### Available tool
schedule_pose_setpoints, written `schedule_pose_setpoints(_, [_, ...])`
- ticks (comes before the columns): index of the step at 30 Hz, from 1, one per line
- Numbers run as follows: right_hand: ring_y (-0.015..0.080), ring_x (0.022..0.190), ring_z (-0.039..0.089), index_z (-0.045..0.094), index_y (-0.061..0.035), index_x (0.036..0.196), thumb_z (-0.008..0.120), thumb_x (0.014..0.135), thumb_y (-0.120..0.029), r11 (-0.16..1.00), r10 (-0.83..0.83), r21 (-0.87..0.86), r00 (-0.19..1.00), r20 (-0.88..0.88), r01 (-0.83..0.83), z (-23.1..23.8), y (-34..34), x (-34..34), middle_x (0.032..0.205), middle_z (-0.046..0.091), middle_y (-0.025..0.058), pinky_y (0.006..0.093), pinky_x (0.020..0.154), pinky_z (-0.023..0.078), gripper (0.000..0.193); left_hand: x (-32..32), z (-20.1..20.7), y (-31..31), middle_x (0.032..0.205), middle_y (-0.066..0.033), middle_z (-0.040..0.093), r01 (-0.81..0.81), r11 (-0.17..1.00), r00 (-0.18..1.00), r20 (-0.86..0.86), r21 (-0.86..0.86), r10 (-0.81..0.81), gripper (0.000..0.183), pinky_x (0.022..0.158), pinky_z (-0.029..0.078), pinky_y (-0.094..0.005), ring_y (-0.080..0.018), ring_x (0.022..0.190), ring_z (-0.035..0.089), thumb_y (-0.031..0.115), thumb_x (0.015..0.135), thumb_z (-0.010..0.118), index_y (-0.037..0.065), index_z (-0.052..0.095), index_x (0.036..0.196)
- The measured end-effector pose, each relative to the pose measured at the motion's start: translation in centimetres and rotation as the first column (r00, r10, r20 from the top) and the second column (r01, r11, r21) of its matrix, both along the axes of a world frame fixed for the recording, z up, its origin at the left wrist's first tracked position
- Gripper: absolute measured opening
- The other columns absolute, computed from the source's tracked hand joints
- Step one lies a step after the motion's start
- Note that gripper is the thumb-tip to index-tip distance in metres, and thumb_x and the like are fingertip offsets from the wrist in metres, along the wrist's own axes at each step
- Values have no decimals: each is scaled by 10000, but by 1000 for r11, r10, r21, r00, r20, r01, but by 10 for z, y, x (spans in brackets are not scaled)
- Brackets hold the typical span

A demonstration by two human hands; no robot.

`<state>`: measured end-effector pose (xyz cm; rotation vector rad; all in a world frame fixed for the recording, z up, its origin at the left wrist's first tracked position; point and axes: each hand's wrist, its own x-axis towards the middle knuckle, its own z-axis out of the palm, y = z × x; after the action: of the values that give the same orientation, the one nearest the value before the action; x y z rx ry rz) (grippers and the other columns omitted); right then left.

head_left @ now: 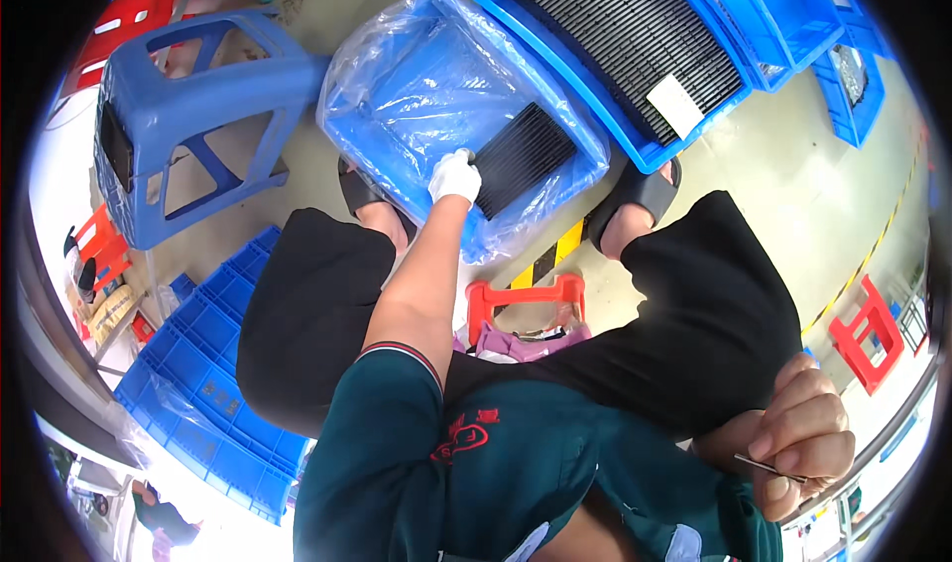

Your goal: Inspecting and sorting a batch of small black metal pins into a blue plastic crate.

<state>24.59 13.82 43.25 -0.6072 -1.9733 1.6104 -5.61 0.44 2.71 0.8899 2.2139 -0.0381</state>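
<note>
My left hand [456, 177], in a white glove, reaches into a blue crate [342, 130] lined with clear plastic. Its curled fingers touch the near left end of a row of thin black strips [526, 160], laid side by side in the crate. Whatever those fingers hold is hidden. Off to the right, my bare right hand [805, 441] is raised beside my thigh. A thin, straight metal piece [769, 468] is pinched between its thumb and fingers, sticking out to the left.
Beyond stands another blue crate [650, 155] packed with black strips, a white card [675, 106] on top. A blue stool [149, 165] is at the left, above stacked blue crates [213, 393]. Between my legs is a red stool [526, 292]; another red stool [870, 334] stands far right.
</note>
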Motion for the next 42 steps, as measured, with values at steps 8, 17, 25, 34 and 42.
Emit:
schedule_pose_setpoints(8, [143,618,522,556,-107,789,706,755,-194,999,-42,25,999,-17,43,-4,-5,-9,736,623,61,300,586,335,177,-5,5,7,1187,-148,595,64,995,998,-12,75,-63,441,951,455,-432,-331,1125,555,325,825,619,150,587,1229])
schedule_pose_setpoints(17, [147,654,586,581,-108,863,714,760,-184,998,-58,34,998,21,58,-5,-5,-15,804,659,51,284,573,384,184,22,5,19,1081,-158,556,384,921,910,-192,65,-367,671,790,528,-450,-338,984,592,275,786,702,117,396,1361])
schedule_pose_setpoints(25, [147,654,590,588,-110,868,716,766,-202,997,-62,51,996,64,58,-2,-3,-14,802,659,53,290,575,399,188,4,-5,29,1040,-165,585,371,922,920,-174,108,-350,316,781,535,-458,-339,951,626,134,911,415,105,506,1213])
schedule_pose_setpoints(34, [148,652,586,591,-106,862,709,785,-219,995,-86,53,995,58,83,-7,-7,-17,803,660,55,290,577,403,181,11,5,29,1062,-129,567,388,916,908,-211,98,-362,538,839,491,-451,-322,998,567,350,778,698,116,514,1226])
schedule_pose_setpoints(42, [148,650,585,591,-89,862,707,785,-215,995,-88,54,994,60,85,-7,-5,-19,796,657,65,289,569,404,188,15,-7,35,1060,-126,590,328,922,934,-213,205,-285,382,879,478,-451,-322,1006,578,273,826,616,144,591,1184])
